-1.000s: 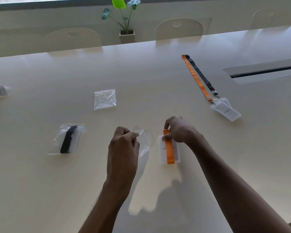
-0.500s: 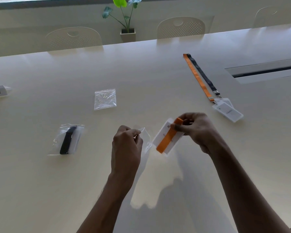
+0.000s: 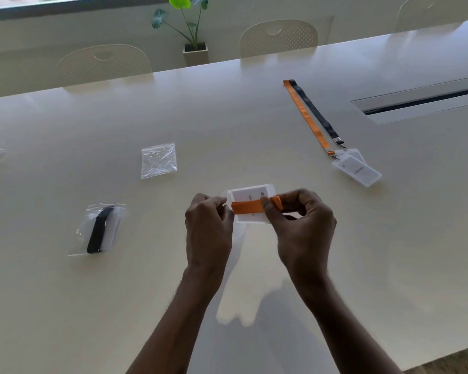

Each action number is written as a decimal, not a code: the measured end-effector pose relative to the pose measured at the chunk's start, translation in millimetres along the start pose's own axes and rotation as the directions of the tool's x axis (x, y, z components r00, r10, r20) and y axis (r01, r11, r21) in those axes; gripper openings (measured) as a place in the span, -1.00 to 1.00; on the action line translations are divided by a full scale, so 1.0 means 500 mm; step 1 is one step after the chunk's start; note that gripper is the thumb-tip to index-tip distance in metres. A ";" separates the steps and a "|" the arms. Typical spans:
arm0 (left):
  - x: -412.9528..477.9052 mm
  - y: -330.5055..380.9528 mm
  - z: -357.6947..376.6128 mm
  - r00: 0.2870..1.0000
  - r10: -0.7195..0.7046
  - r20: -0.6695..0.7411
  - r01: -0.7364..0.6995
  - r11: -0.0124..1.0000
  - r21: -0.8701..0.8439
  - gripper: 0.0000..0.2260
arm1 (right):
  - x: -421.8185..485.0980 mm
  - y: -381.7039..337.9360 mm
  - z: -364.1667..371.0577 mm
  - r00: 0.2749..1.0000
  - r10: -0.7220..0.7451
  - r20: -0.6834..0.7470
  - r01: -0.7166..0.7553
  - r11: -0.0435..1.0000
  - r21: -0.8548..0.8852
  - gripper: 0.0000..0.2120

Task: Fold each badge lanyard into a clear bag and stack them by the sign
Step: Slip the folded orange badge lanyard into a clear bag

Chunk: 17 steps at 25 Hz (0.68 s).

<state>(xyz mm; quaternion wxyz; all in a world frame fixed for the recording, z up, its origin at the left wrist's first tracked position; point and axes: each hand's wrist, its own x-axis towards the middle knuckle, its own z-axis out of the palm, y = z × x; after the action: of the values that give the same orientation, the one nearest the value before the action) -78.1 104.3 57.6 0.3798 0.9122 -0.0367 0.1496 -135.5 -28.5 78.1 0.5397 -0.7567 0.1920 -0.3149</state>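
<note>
We see right hand pinching folded lanyard against badge, thumb on top; left hand pinching bag edge just beside badge's left end; both above table.

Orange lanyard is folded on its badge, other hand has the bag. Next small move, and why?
Probably slide the folded orange lanyard and its badge leftward into the clear bag. The right hand pinches that bundle with its left end at the bag's mouth, which the left hand pinches; the bundle looks not yet inside, though clear film makes that uncertain.
</note>
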 end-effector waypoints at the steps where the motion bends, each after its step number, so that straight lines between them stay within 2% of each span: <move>1: 0.000 0.001 -0.001 1.000 0.004 -0.007 -0.004 1.000 -0.001 -0.89 | -0.006 0.000 0.002 1.000 -0.012 -0.001 0.012 1.000 0.005 -0.82; 5: 0.002 0.001 -0.004 0.999 0.018 -0.043 -0.019 1.000 -0.020 -0.94 | -0.024 0.006 0.008 0.999 -0.018 0.030 0.018 1.000 0.007 -0.83; 10: -0.004 0.003 -0.004 0.995 0.086 -0.048 -0.087 0.996 -0.026 -0.87 | -0.024 0.012 0.020 1.000 -0.012 0.007 0.012 0.999 0.043 -0.83; 17: -0.024 0.029 -0.009 0.989 0.143 -0.039 -0.147 0.980 -0.131 -0.81 | -0.025 0.013 0.042 0.999 0.051 -0.014 -0.050 0.995 0.090 -0.80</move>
<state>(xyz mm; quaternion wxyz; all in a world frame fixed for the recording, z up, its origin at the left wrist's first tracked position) -93.3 96.7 67.0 0.4286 0.8774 -0.1073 0.1873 -129.7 -8.4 63.9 0.5795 -0.7240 0.2012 -0.3156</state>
